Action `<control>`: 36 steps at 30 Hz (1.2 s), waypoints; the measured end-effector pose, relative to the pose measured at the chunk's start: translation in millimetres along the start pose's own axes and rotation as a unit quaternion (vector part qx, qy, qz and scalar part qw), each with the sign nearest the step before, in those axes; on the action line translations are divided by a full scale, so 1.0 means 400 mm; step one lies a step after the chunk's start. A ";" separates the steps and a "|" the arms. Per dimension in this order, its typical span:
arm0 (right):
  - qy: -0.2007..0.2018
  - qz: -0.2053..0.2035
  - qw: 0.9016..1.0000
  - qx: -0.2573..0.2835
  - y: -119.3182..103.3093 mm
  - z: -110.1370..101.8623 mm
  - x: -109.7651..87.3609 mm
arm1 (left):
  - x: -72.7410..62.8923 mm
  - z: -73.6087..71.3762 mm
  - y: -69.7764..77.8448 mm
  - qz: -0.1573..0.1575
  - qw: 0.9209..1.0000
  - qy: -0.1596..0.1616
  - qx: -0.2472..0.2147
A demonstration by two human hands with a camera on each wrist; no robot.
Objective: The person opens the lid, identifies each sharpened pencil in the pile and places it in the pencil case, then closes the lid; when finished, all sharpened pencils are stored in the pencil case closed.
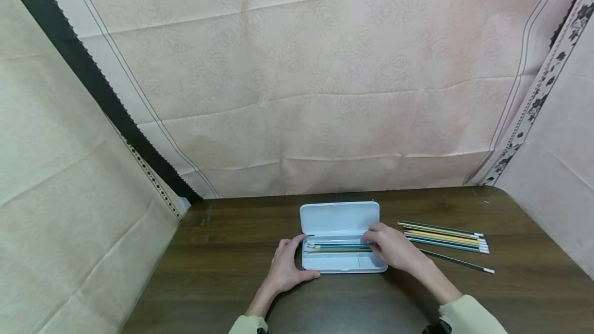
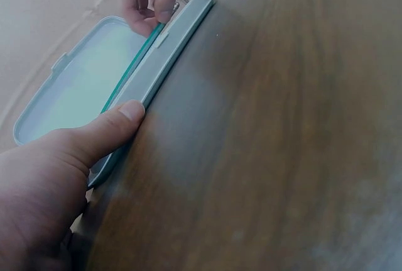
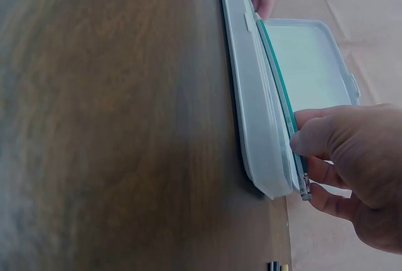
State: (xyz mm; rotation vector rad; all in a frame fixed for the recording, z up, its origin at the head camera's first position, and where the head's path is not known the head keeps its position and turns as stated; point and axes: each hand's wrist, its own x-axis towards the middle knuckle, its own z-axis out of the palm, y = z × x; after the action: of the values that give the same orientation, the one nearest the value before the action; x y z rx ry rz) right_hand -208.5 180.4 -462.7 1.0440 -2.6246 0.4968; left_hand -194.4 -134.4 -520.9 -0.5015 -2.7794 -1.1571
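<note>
A light-blue pencil case (image 1: 329,267) lies on the table with its lid (image 1: 340,219) raised at the back. Several pencils (image 1: 336,248) lie lengthwise inside it. At the case's left end, my left hand (image 1: 289,267) grips it, thumb (image 2: 122,123) on the front edge and fingers round the back. My right hand (image 1: 392,246) is over the case's right part and pinches a green pencil (image 3: 279,82) near its end between thumb and fingers. In the right wrist view that pencil runs along the case, above its rim; its far tip is near the left hand.
Right of the case, several yellow, green and dark pencils (image 1: 445,236) lie in a bunch on the brown wooden table (image 1: 232,272). One dark pencil (image 1: 459,261) lies apart in front of them. Pale patterned cloth (image 1: 325,92) hangs behind and at both sides.
</note>
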 end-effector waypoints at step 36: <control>0.009 0.032 0.999 0.013 0.027 -0.014 -0.005 | -0.004 0.002 -0.001 0.007 1.000 0.006 0.003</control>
State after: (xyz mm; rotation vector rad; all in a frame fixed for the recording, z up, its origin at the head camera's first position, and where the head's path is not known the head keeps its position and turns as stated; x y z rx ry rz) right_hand -213.9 191.3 -460.7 0.9606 -2.6489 0.5525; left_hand -193.0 -134.5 -521.9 -0.5099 -2.7636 -1.1446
